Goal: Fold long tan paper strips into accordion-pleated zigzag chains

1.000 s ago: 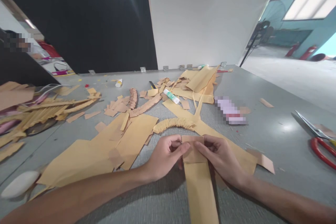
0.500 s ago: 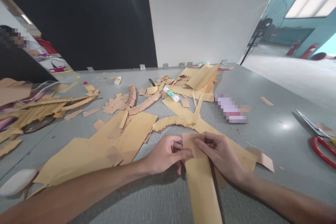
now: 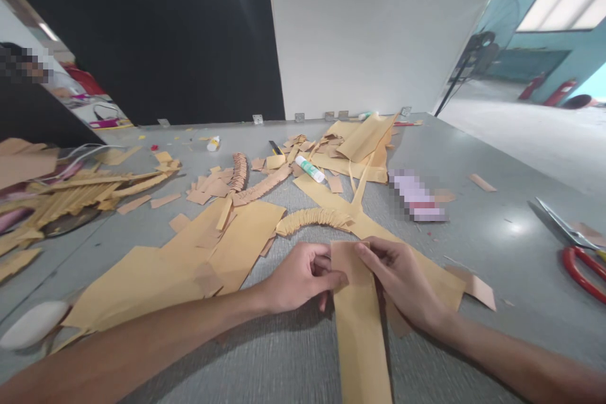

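A long tan paper strip (image 3: pixel 360 334) lies on the grey table (image 3: pixel 303 360), running from the near edge up to my hands. My left hand (image 3: pixel 297 278) pinches the strip's far end from the left, thumb on top. From the right side my right hand (image 3: pixel 402 281) grips the same end, where a folded flap (image 3: pixel 349 262) shows. Both hands are closed on the paper. A pleated paper piece (image 3: pixel 312 219) rests just beyond my fingers.
Large tan sheets (image 3: pixel 189 265) and several scraps cover the left and middle of the table. A glue stick (image 3: pixel 310 170) lies among cuttings farther back. Red-handled scissors (image 3: pixel 575 252) lie at the right edge. A pile of paper strips (image 3: pixel 71 196) sits far left.
The fold at the strip's far end has been pressed flatter; my hands have stayed in nearly the same place, fingers shifting slightly.
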`<state>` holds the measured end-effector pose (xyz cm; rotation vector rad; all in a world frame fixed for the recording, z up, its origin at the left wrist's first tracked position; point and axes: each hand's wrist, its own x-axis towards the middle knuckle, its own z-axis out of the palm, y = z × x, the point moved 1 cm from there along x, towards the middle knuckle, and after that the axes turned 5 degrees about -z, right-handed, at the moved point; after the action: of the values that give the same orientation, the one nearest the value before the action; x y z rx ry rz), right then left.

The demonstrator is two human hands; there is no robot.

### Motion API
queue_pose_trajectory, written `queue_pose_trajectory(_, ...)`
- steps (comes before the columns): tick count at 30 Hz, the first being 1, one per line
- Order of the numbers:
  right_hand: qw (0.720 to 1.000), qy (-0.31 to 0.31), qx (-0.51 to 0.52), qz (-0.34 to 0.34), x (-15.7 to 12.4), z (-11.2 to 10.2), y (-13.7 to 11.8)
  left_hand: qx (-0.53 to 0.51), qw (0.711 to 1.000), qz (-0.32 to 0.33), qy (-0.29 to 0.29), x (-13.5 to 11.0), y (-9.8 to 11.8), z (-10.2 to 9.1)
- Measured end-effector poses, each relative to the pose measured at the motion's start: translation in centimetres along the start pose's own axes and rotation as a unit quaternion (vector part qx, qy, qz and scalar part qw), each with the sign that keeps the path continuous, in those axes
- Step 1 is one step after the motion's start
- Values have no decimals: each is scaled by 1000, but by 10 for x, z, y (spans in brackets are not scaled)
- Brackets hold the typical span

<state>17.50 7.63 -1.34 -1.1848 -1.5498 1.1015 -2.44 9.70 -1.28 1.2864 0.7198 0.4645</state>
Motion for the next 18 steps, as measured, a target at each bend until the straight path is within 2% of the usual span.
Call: queue_pose_trajectory(18, 1000, 22, -15, -1, 0, -1, -2, 34, 999, 2, 5, -2, 4, 1)
